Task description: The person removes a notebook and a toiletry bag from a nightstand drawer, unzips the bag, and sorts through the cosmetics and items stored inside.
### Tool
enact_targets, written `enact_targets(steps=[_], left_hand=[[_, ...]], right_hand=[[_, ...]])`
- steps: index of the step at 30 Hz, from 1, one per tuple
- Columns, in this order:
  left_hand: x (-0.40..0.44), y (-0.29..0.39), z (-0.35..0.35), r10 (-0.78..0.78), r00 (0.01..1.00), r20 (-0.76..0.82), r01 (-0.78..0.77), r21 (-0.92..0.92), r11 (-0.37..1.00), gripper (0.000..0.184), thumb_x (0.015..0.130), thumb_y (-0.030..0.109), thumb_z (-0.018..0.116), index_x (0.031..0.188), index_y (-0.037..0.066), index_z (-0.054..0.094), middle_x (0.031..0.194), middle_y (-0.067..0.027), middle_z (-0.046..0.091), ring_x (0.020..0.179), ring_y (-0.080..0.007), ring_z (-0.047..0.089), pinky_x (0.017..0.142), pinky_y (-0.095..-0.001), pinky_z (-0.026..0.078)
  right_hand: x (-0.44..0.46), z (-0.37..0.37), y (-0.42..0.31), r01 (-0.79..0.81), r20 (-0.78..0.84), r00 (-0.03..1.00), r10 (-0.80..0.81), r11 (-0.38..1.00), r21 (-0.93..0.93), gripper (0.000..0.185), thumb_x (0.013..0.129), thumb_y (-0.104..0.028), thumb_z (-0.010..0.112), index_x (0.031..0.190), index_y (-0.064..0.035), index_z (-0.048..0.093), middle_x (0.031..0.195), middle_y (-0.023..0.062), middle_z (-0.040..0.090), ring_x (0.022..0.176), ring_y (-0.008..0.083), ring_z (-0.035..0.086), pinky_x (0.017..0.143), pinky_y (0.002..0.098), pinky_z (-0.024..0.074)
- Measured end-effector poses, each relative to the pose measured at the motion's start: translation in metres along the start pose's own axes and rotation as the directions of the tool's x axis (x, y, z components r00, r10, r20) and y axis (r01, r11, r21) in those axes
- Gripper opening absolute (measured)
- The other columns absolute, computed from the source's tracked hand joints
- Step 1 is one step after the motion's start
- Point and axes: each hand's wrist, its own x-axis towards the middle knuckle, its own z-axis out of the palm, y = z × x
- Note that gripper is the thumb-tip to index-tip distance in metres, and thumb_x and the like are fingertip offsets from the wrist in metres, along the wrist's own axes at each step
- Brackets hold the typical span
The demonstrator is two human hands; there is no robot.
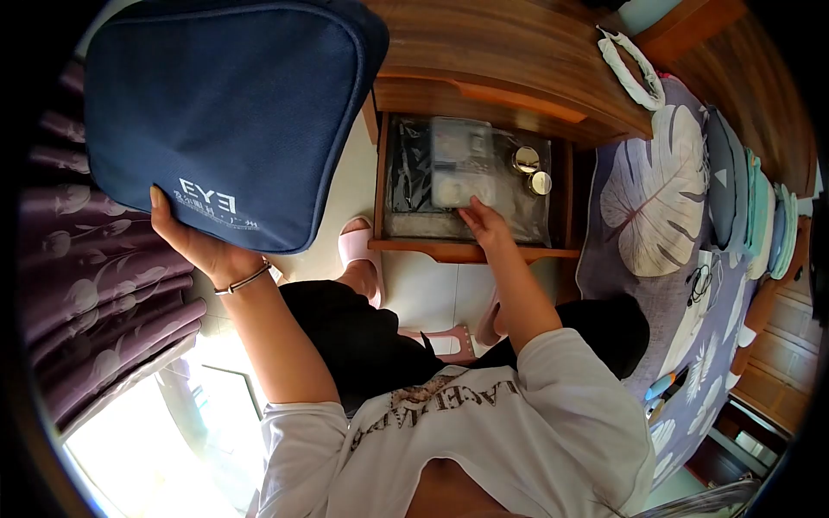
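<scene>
My left hand [200, 250] grips the lower edge of a navy blue zip bag [233, 112] with white "EYE" lettering, held up at the upper left. The bag's far side is hidden. My right hand [485, 223] reaches into an open wooden drawer [432, 250], its fingertips closed at the near corner of a clear plastic storage box [460, 164]. Small items show dimly through the box's lid. Beside the box lie two round, shiny, gold-topped containers [526, 161]. Clear plastic sheeting [406, 173] lines the drawer bottom.
A wooden desktop [518, 43] overhangs the drawer. To the right is a bed [596, 233] with leaf-patterned bedding, folded clothes [730, 181] and a coiled cable [699, 283]. Purple curtains [104, 259] hang left. A pink stool [449, 344] stands between my legs.
</scene>
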Motion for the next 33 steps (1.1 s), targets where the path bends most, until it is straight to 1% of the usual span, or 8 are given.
enact_targets(steps=[10, 12, 15, 18, 22, 27, 31, 33], left_hand=[[0.003, 0.003, -0.006, 0.000, 1.000, -0.006, 0.000, 0.002, 1.000, 0.058, 0.080, 0.037, 0.063, 0.126, 0.003, 0.049, 0.125, -0.0134, 0.054, 0.114, -0.0299, 0.053, 0.100, -0.0426, 0.043], [0.003, 0.002, -0.005, -0.010, 1.000, -0.011, 0.010, 0.005, 1.000, 0.058, 0.080, 0.037, 0.063, 0.126, 0.003, 0.049, 0.125, -0.0133, 0.054, 0.114, -0.0299, 0.052, 0.100, -0.0427, 0.043], [0.002, 0.000, -0.002, 0.017, 1.000, -0.021, -0.017, 0.036, 0.999, 0.060, 0.080, 0.038, 0.063, 0.127, 0.003, 0.048, 0.126, -0.0138, 0.054, 0.114, -0.0305, 0.052, 0.100, -0.0430, 0.043], [0.001, -0.001, -0.004, 0.013, 1.000, -0.018, -0.012, 0.061, 0.998, 0.062, 0.080, 0.039, 0.063, 0.128, 0.003, 0.047, 0.126, -0.0142, 0.053, 0.115, -0.0313, 0.051, 0.100, -0.0435, 0.042], [-0.002, -0.001, -0.002, -0.004, 1.000, 0.004, 0.004, 0.070, 0.998, 0.063, 0.078, 0.039, 0.064, 0.127, 0.003, 0.047, 0.124, -0.0127, 0.053, 0.112, -0.0282, 0.053, 0.096, -0.0408, 0.045], [0.002, -0.003, -0.002, -0.013, 0.999, 0.032, 0.010, 0.074, 0.997, 0.064, 0.077, 0.040, 0.065, 0.126, 0.003, 0.047, 0.121, -0.0116, 0.052, 0.111, -0.0249, 0.053, 0.093, -0.0378, 0.047], [-0.002, -0.005, 0.002, -0.023, 1.000, -0.014, 0.024, 0.034, 0.999, 0.062, 0.080, 0.038, 0.063, 0.128, 0.003, 0.048, 0.126, -0.0150, 0.053, 0.116, -0.0313, 0.051, 0.101, -0.0444, 0.042], [-0.002, -0.005, 0.000, -0.032, 0.999, -0.019, 0.032, 0.032, 0.999, 0.061, 0.080, 0.038, 0.063, 0.127, 0.003, 0.048, 0.126, -0.0150, 0.053, 0.116, -0.0311, 0.051, 0.101, -0.0443, 0.042]], right_hand=[[0.031, 0.041, 0.033, -0.062, -0.065, 0.997, 0.042, 0.936, -0.348, 0.057, 0.076, -0.011, 0.077, 0.121, 0.0045, 0.046, 0.112, 0.0172, 0.056, 0.106, 0.0303, 0.056, 0.089, 0.0306, 0.0529], [0.018, 0.049, 0.024, 0.210, 0.060, 0.929, -0.365, 0.386, -0.898, 0.090, 0.070, -0.011, 0.081, 0.142, -0.0052, 0.027, 0.128, 0.0218, 0.047, 0.117, 0.0318, 0.050, 0.094, 0.0353, 0.0478], [0.027, 0.050, 0.016, 0.269, 0.199, 0.911, -0.360, 0.157, -0.950, 0.110, 0.067, -0.006, 0.081, 0.149, -0.0171, 0.008, 0.145, 0.0205, 0.029, 0.129, 0.0314, 0.037, 0.104, 0.0370, 0.0380], [0.034, 0.048, 0.012, 0.447, 0.368, 0.894, -0.257, 0.436, -0.781, 0.110, 0.067, -0.004, 0.080, 0.150, -0.0151, 0.008, 0.153, 0.0139, 0.016, 0.136, 0.0286, 0.028, 0.108, 0.0358, 0.0319], [0.037, 0.053, 0.010, 0.443, 0.366, 0.893, -0.262, 0.366, -0.819, 0.109, 0.067, -0.002, 0.079, 0.149, -0.0139, 0.009, 0.153, 0.0108, 0.017, 0.138, 0.0276, 0.024, 0.109, 0.0351, 0.0308], [0.058, 0.033, 0.013, 0.449, 0.393, 0.885, -0.249, 0.674, -0.586, 0.104, 0.064, -0.004, 0.082, 0.146, -0.0044, 0.019, 0.139, 0.0170, 0.043, 0.126, 0.0294, 0.043, 0.103, 0.0328, 0.0359], [0.056, 0.035, 0.021, 0.499, 0.339, 0.866, -0.367, 0.608, -0.618, 0.100, 0.063, -0.008, 0.083, 0.144, -0.0036, 0.025, 0.134, 0.0184, 0.047, 0.121, 0.0307, 0.047, 0.100, 0.0361, 0.0389], [0.056, 0.042, 0.030, 0.611, 0.422, 0.768, -0.482, 0.351, -0.709, 0.102, 0.060, -0.013, 0.086, 0.143, -0.0033, 0.026, 0.131, 0.0206, 0.049, 0.119, 0.0319, 0.049, 0.098, 0.0382, 0.0414]])
